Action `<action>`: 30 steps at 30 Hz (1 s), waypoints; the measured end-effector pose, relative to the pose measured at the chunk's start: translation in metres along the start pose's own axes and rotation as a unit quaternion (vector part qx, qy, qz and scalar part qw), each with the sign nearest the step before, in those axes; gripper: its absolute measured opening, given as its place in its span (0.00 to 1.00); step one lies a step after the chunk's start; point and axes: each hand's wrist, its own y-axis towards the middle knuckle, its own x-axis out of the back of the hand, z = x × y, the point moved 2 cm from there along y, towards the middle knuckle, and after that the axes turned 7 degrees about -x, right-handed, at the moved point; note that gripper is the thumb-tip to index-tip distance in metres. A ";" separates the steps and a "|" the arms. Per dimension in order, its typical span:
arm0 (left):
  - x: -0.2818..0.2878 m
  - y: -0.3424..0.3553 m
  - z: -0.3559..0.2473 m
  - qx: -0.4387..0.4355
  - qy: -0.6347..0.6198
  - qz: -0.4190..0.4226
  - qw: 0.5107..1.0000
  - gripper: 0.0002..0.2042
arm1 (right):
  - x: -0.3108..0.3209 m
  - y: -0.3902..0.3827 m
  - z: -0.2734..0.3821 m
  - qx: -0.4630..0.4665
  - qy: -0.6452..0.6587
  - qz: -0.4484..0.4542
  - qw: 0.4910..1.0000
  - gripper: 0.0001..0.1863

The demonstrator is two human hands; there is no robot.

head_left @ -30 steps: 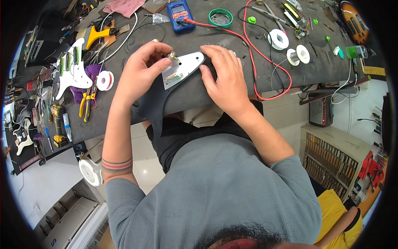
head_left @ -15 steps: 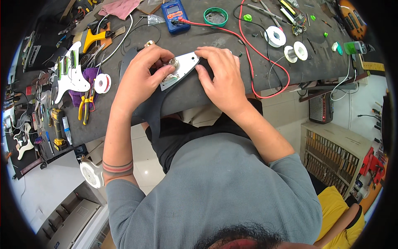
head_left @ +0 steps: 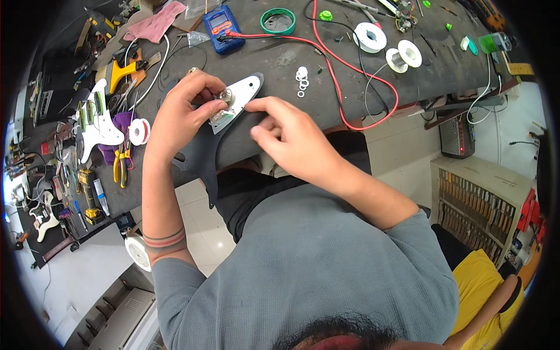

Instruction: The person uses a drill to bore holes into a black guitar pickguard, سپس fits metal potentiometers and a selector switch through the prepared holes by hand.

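The left hand (head_left: 185, 108) has thumb and fingers closed on a small round metal part (head_left: 227, 94), holding it low over the pale plate (head_left: 245, 87). A second ago that part was held up with its shaft showing; by half a second ago it had come down to the plate, where it stays now.

The right hand (head_left: 294, 137) has changed more. Its fingers were resting around the far right end of the plate; now it has drawn back to the near right, index finger stretched toward the plate's right edge, thumb apart from it, the other fingers half curled — whether the fingertip touches the edge, I cannot tell. The two hands are apart.

The plate lies on the black pickguard (head_left: 201, 157), whose near end hangs past the near edge of the bench (head_left: 271, 70). With the right hand withdrawn, a short row of pale rings (head_left: 301, 81) shows on the bench to the right of the plate — mostly covered before.

The whole scene has slid left in view. The blue multimeter (head_left: 222, 29) lies at the far side, its red lead (head_left: 291, 36) running right; the green dish (head_left: 277, 22) sits just right of the meter.
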 end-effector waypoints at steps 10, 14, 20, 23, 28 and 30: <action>0.046 -0.049 -0.033 -0.029 -0.138 -0.172 0.975 0.16 | -0.034 -0.009 0.047 0.301 0.034 0.034 0.952 0.43; 0.065 -0.081 -0.054 -0.137 -0.125 -0.245 0.952 0.20 | -0.064 -0.013 0.074 0.397 0.048 0.062 0.914 0.51; 0.069 -0.132 -0.065 -0.189 -0.124 -0.385 0.895 0.18 | -0.078 -0.016 0.116 0.489 0.071 0.089 0.865 0.39; 0.062 -0.144 -0.069 -0.232 -0.146 -0.416 0.867 0.17 | -0.083 -0.007 0.126 0.454 0.117 0.066 0.881 0.32; 0.059 -0.158 -0.059 -0.228 -0.173 -0.454 0.844 0.18 | -0.094 0.000 0.140 0.373 0.144 0.094 0.912 0.29; 0.060 -0.167 -0.056 -0.223 -0.183 -0.471 0.833 0.18 | -0.096 0.008 0.144 0.419 0.026 0.110 0.901 0.26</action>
